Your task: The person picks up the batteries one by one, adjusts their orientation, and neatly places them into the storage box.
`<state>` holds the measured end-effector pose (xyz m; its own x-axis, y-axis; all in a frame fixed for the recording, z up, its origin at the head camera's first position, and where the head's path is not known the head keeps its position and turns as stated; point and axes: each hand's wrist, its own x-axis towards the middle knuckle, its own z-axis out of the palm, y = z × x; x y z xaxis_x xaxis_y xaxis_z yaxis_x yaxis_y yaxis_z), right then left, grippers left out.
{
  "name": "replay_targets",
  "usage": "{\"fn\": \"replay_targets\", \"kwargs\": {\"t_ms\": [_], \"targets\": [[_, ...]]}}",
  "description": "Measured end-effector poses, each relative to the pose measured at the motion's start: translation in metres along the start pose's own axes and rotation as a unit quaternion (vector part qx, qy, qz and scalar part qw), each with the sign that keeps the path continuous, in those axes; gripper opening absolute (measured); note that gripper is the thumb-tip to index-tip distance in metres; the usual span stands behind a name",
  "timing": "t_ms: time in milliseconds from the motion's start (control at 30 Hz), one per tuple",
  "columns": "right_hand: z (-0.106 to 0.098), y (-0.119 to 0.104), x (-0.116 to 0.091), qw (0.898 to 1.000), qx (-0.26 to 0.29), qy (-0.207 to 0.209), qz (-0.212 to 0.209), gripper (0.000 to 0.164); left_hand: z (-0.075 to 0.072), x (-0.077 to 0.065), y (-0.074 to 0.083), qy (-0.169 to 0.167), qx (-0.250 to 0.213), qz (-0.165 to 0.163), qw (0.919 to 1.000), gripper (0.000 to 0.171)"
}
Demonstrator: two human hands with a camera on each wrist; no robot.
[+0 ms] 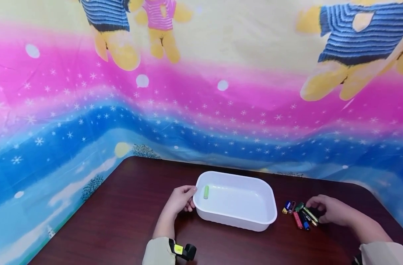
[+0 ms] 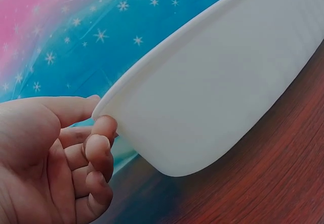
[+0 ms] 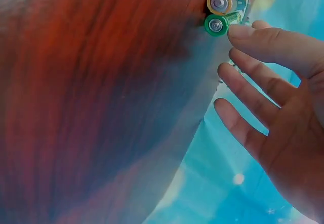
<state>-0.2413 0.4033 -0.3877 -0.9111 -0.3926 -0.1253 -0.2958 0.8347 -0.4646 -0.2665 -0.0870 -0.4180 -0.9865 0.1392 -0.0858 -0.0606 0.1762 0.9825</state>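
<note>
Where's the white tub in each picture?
Head: the tub is below the middle, slightly right.
Left wrist: the tub runs from the middle to the upper right.
Right wrist: not in it.
Shared landmark: the brown table shows in all three.

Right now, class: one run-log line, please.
left hand: grips white tub | right hand: near loose batteries | green battery: inside tub

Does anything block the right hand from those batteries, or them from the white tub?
Nothing visible stands between the right hand and the pile of batteries beside it. From the pile into the white tub, only the tub's raised side is in the way.
</note>
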Motion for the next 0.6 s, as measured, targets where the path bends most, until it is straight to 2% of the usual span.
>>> {"fn": "replay_targets", "kwargs": {"t_ms": [167,500,600], "targets": [[0.0030,0.0046,-0.0038,1.000,0.009,0.004,0.011,0.046,0.0000,0.0001,-0.0013,-0.005,0.000,0.000,1.0000,0.038],[0.0021,0.0004,-0.0006,1.000,0.019,-0.016,0.018,0.049,-0.0014,0.0013,-0.0024,-0.010,-0.007,-0.001,0.9999,0.039],[0.0015,-0.0015,0.0014,0.999,0.020,-0.024,0.032,0.049,-0.0018,0.0021,-0.0035,-0.012,-0.009,0.000,0.9999,0.039]]}}
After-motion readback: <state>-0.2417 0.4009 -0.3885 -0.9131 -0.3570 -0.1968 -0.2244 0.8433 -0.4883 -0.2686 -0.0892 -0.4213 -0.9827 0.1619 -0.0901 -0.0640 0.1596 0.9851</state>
